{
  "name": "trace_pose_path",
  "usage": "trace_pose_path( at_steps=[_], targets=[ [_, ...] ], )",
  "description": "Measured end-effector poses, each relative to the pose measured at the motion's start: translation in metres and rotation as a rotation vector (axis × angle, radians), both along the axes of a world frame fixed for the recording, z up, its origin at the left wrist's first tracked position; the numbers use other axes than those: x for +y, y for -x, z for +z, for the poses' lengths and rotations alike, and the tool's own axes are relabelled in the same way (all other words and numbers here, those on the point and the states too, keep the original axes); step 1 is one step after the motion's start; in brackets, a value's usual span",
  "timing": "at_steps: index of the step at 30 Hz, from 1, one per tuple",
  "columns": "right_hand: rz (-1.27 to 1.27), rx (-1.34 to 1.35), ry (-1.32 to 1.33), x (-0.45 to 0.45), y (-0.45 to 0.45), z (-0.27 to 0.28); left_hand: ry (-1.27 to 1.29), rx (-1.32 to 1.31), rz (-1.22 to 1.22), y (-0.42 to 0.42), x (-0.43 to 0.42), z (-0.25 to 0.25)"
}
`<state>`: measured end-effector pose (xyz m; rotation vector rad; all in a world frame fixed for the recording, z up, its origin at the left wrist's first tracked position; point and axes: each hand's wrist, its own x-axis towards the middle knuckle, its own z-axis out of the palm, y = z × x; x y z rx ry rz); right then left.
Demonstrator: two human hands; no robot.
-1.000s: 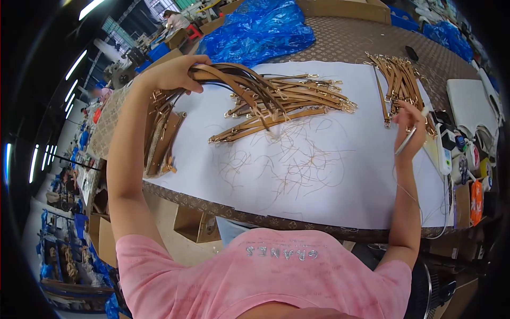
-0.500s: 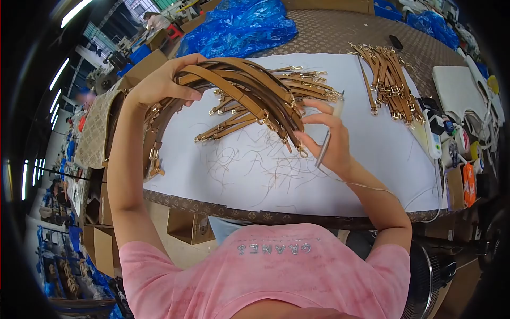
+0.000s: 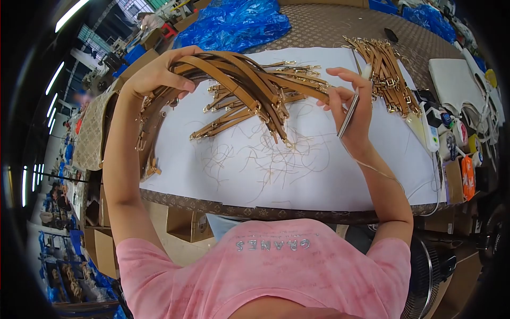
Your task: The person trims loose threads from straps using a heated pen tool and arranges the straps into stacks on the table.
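Your right hand (image 3: pixel 357 119) is nearer, its fingers pinching one strap's end beside a pen (image 3: pixel 349 116); the strap (image 3: pixel 303 86) slants away leftward into the bundle (image 3: pixel 234 80), gripped by your left hand's fingers (image 3: pixel 178 81) above the sheet (image 3: pixel 239 186)

Blue plastic (image 3: pixel 234 26) lies crumpled; a cardboard box (image 3: pixel 179 224) sits open; a red stool (image 3: pixel 169 30) stands beyond.

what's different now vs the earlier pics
The right hand came left from beside the right-hand strap pile to the held bundle, took hold of one strap by its end and drew it out rightward. The left hand still grips the bundle; the pen-like tool is still in the right hand.
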<state>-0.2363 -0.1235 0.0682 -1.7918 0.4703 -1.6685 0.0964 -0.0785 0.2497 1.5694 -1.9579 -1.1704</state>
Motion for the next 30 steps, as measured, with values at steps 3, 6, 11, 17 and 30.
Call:
trace_pose_path(
  at_steps=[3,6,11,17,30],
  targets=[
    [-0.011,-0.005,-0.001,-0.009,0.008,-0.003,0.03,0.053,0.042,-0.004,0.0,-0.001],
    [0.003,-0.025,-0.001,-0.016,0.009,-0.012,0.05,0.15,0.105,-0.004,-0.002,0.0],
    [0.048,0.082,-0.027,-0.021,-0.016,-0.037,-0.035,0.05,0.1,0.018,-0.001,0.015],
    [0.136,-0.051,-0.155,-0.031,-0.025,-0.036,0.061,0.229,0.23,0.018,0.004,0.016],
    [-0.312,-0.226,0.01,-0.041,0.108,-0.003,0.042,0.332,0.247,0.092,-0.041,0.033]
  ],
)
